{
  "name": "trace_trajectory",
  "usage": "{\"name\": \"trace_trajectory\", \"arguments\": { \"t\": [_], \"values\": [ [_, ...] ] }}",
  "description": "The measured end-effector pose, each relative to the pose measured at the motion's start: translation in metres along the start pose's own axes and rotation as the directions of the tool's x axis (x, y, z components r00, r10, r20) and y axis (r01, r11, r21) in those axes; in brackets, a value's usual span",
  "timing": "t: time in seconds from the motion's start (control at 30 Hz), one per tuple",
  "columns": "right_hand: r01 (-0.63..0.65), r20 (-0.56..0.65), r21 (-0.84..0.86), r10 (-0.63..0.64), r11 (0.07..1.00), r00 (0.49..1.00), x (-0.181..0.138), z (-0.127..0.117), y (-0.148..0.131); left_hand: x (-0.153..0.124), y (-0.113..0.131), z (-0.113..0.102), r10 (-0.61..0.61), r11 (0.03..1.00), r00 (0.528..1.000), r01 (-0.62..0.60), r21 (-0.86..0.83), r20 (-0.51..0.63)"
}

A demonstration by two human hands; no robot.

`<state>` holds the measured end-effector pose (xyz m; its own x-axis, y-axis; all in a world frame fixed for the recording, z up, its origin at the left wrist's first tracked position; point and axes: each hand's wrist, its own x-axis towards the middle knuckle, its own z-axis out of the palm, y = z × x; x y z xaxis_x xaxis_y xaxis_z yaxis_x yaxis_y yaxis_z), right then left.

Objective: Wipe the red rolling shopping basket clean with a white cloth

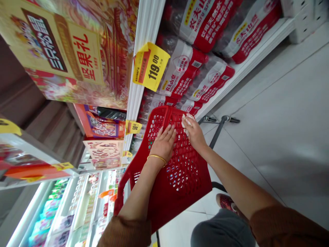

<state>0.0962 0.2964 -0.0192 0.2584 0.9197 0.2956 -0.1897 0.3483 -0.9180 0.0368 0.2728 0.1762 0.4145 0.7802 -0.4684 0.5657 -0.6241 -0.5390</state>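
A red plastic shopping cart basket (159,206) with rows of holes in its walls stands tilted in the view before me. My left hand (163,144), a gold bangle at its wrist, lies with fingers outstretched against the perforated red plastic, near a raised rib. To its right, my right hand (195,133) pinches a crumpled white tissue (187,120) close to the basket's edge. Part of that tissue is hidden behind the fingers. A dark metal leg with a caster (226,119) shows beyond my right hand.
Shrink-wrapped packs of red-labelled water bottles (180,68) fill a low white shelf alongside. Above them stand a large nut gift box (77,51) and a yellow price tag (151,67). Lit shelves (84,206) appear at lower left. Grey tiled floor (282,120) lies to the right.
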Motion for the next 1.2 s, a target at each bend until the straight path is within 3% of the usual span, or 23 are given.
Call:
{"name": "trace_trajectory", "arguments": {
  "t": [0.33, 0.5, 0.73, 0.83, 1.2],
  "values": [
    [-0.138, -0.039, 0.030, 0.139, 0.990, 0.989, -0.021, -0.009, 0.024, 0.000, 0.002, -0.003, -0.001, 1.000, 1.000, 0.001, 0.008, -0.015],
    [-0.162, -0.123, 0.006, 0.161, 0.987, 0.979, -0.022, -0.001, 0.014, -0.001, 0.001, -0.002, 0.010, 1.000, 0.999, -0.011, -0.017, -0.041],
    [-0.043, -0.050, 0.058, 0.046, 0.997, 0.998, -0.001, 0.013, -0.042, -0.001, -0.001, -0.001, -0.013, 0.992, 0.995, 0.000, -0.124, -0.103],
    [0.009, -0.038, 0.068, -0.006, 0.998, 0.999, 0.007, 0.016, -0.053, 0.000, -0.001, -0.001, -0.023, 0.991, 0.992, 0.006, -0.134, -0.122],
    [0.056, 0.001, -0.013, -0.056, 0.998, 0.998, -0.015, 0.010, -0.020, -0.003, 0.000, -0.002, 0.010, 0.995, 0.995, -0.020, -0.096, -0.100]
  ]
}}
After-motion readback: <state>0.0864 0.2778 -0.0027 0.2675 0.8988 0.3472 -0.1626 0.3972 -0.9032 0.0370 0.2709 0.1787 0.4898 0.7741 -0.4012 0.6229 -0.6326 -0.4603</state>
